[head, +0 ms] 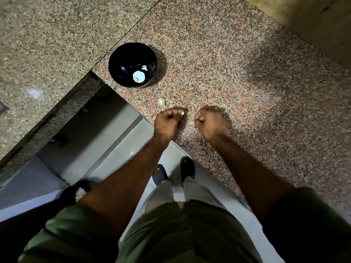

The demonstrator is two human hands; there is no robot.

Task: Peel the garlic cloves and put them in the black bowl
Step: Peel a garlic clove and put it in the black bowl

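The black bowl stands on the speckled granite counter and holds two pale garlic cloves. A garlic bulb lies on the counter between the bowl and my hands. My left hand has its fingers curled and pinches a small pale garlic clove at its fingertips. My right hand hovers beside it, fingers curled in a fist; whether it holds anything is hidden.
The counter's edge runs diagonally under my forearms, with a tiled floor and my sandalled feet below. A second granite slab lies to the left. A wall bounds the far right.
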